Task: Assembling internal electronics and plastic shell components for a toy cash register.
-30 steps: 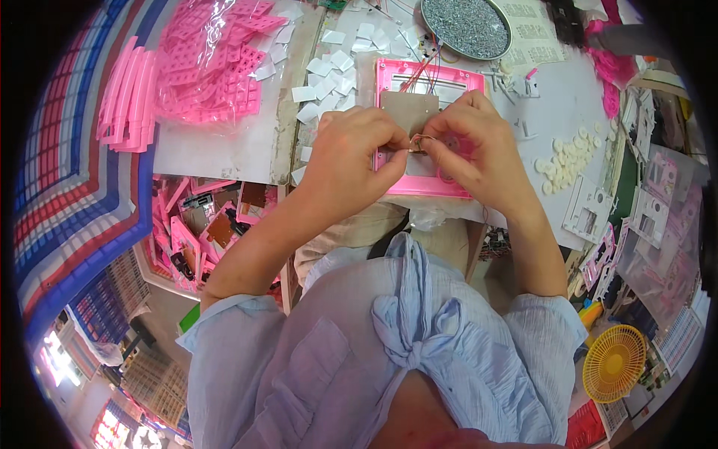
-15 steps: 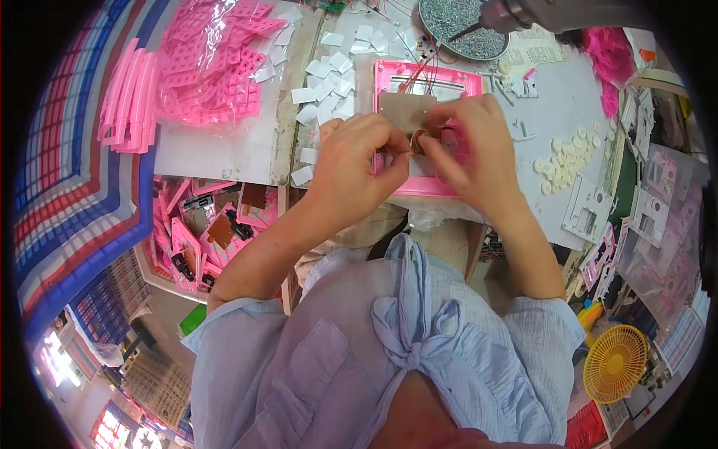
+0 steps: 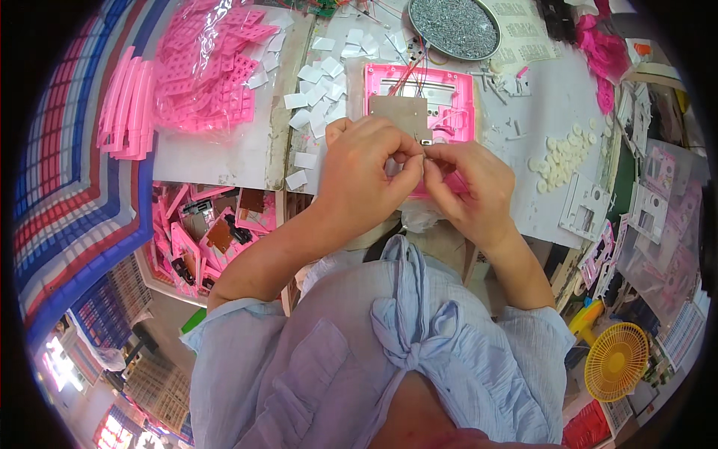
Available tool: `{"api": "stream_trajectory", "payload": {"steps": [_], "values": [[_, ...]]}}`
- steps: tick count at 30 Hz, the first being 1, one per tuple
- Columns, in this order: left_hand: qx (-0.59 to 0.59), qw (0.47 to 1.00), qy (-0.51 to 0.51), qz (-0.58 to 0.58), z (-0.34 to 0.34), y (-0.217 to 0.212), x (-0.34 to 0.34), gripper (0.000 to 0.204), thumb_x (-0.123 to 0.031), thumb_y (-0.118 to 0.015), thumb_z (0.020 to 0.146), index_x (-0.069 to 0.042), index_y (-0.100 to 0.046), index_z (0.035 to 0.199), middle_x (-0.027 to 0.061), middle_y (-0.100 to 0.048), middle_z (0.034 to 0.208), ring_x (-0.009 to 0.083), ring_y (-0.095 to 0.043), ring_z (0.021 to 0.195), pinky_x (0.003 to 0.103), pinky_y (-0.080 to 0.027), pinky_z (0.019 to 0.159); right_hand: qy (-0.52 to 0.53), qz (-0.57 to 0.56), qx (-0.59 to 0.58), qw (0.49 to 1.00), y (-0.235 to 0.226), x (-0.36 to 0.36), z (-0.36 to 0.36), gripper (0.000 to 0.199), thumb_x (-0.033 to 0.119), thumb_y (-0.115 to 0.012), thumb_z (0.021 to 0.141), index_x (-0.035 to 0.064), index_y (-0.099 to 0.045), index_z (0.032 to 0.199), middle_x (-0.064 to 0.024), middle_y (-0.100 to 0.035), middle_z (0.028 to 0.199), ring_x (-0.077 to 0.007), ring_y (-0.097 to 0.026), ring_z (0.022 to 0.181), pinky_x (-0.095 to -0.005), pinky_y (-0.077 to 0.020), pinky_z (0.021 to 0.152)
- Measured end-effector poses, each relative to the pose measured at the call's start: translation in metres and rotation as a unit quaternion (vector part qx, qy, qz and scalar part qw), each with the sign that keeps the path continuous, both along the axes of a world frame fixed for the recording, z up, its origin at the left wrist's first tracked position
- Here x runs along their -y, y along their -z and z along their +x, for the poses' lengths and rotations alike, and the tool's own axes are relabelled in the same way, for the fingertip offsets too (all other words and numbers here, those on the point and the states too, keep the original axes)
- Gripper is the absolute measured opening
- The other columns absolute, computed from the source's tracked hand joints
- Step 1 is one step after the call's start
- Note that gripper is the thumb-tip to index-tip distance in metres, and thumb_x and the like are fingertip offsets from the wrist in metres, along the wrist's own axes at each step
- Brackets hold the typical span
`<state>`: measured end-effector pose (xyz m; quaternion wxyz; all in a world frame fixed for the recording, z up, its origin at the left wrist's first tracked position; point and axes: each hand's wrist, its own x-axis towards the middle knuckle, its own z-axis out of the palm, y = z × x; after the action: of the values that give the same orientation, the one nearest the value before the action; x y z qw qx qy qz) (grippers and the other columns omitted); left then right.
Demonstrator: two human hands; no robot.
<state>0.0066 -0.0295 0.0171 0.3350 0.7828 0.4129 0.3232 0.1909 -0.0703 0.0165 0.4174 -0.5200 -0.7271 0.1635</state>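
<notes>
In front of me lies a pink plastic housing (image 3: pixel 469 93) with a flat grey-brown board (image 3: pixel 399 109) in it and thin red and dark wires running out past its far edge. Over the near part of the housing, my left hand (image 3: pixel 370 165) and my right hand (image 3: pixel 475 183) meet fingertip to fingertip. Each has thumb and forefinger closed in a pinch. Whatever sits between the tips is too small to make out. A small metal part (image 3: pixel 426 142) shows at the board's near right corner. My hands hide the housing's near left side.
White square pieces (image 3: pixel 318 90) lie scattered left of the housing. Beyond it stands a round tray of screws (image 3: pixel 410 15). Cream-coloured round parts (image 3: pixel 557 161) are heaped at right. A clear bag of pink parts (image 3: pixel 202 75) lies far left, above a bin of pink assemblies (image 3: pixel 217 232).
My right hand has come down and toward my left, so the fingertips now meet. A small brown loop seen between them earlier is hidden. The grey tool at the top right has swung out of the way.
</notes>
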Motion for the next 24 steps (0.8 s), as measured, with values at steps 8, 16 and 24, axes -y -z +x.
{"api": "stream_trajectory", "payload": {"steps": [8,16,24], "values": [[-0.001,1.000,0.006,0.025,0.001,-0.004,0.002,0.007,-0.006,-0.071,0.079,-0.006,-0.065,0.083,0.0030,-0.061,0.077,0.0207,-0.059,0.075,0.035,-0.041,0.072,0.014,-0.086,-0.008,0.996,-0.006,-0.001,-0.001,0.013,0.003,-0.076,0.077,0.0040,-0.068,0.087,-0.0059,-0.069,0.076,-0.0191,-0.066,0.062,-0.0316,-0.0523,0.055],[-0.009,0.975,0.043,-0.220,-0.013,-0.007,-0.018,0.012,-0.006,-0.065,0.089,0.002,-0.066,0.097,0.0040,-0.067,0.076,0.0065,-0.060,0.061,0.024,-0.048,0.055,-0.067,0.012,0.094,0.993,-0.005,-0.007,-0.004,0.021,0.004,-0.073,0.070,0.0074,-0.064,0.088,-0.0040,-0.062,0.075,-0.0217,-0.061,0.069,-0.0331,-0.0503,0.056],[0.076,0.852,0.140,-0.498,-0.021,-0.020,-0.052,0.019,-0.014,-0.066,0.097,0.004,-0.066,0.103,0.0081,-0.071,0.083,0.0133,-0.071,0.070,0.025,-0.058,0.062,-0.115,0.038,0.151,0.981,-0.013,-0.011,-0.009,0.024,0.007,-0.075,0.068,0.0089,-0.064,0.089,-0.0033,-0.062,0.085,-0.0219,-0.061,0.079,-0.0328,-0.0504,0.058]]}}
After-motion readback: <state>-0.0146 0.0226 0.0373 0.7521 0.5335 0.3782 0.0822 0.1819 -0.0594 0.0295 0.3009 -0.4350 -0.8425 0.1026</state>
